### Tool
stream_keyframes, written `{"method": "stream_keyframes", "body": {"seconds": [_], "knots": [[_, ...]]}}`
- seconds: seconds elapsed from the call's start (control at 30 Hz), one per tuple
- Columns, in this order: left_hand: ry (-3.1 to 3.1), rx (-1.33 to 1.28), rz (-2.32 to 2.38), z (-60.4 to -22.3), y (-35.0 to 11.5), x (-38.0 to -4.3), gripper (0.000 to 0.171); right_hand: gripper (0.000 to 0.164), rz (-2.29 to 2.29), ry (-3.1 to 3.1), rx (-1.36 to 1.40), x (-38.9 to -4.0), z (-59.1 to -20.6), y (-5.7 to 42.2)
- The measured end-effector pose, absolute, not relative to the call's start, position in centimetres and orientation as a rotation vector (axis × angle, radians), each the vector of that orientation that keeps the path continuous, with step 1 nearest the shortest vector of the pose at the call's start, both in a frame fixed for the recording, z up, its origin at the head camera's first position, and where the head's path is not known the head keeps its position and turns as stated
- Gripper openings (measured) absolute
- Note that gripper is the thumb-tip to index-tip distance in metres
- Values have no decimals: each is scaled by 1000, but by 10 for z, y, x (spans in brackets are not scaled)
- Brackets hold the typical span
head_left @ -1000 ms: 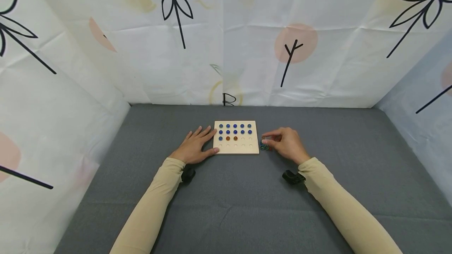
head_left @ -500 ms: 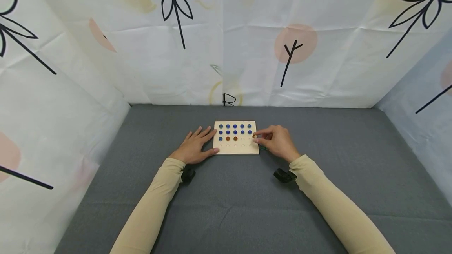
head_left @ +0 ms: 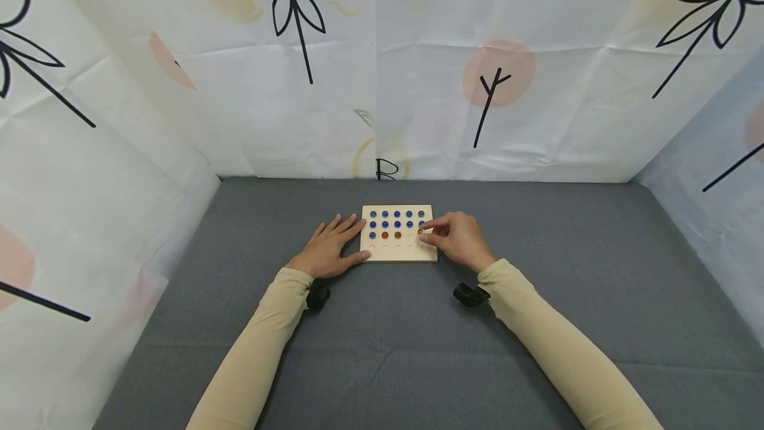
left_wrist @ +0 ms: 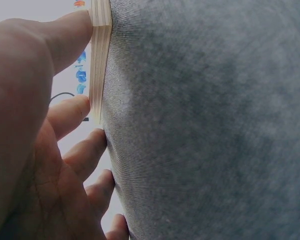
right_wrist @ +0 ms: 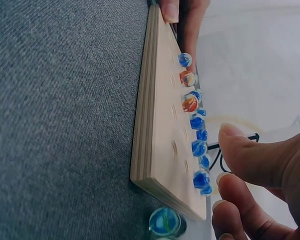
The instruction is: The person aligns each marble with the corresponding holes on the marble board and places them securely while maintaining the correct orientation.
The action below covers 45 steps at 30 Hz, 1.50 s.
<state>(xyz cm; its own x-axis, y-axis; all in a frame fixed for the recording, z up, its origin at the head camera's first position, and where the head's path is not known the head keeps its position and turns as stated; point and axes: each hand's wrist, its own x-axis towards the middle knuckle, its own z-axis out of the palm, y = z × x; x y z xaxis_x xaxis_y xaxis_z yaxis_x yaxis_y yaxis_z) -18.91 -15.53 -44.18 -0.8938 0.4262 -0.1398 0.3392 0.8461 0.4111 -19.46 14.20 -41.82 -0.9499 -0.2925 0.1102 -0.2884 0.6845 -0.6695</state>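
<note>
A pale wooden board (head_left: 398, 255) with rows of shallow round hollows lies on the grey cloth. Blue marbles (head_left: 397, 224) fill its two far rows. The third row holds one blue marble at its left end, then two orange marbles (right_wrist: 190, 103). My left hand (head_left: 327, 249) lies with fingers spread, its thumb and index fingertip at the board's left edge. Over the right part of the board, my right hand (head_left: 462, 237) pinches an amber marble (head_left: 420, 231) between thumb and fingers. The right wrist view hides that marble behind the thumb.
A greenish glass marble (right_wrist: 164, 221) lies on the cloth (head_left: 382, 350) just off the board's right edge. The right hand covers that spot in the head view. White printed fabric walls (head_left: 430, 118) stand behind and at both sides.
My right hand has picked up the amber marble beside the board and carried it left over the board's right columns. The left hand and the board have stayed put.
</note>
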Motion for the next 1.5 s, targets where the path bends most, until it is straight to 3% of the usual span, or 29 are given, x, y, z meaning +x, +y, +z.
{"method": "stream_keyframes", "body": {"seconds": [1.5], "knots": [[2798,580,557,-445,-156,-191,78,19,-1106,2857,-474,-208,-433,120]]}}
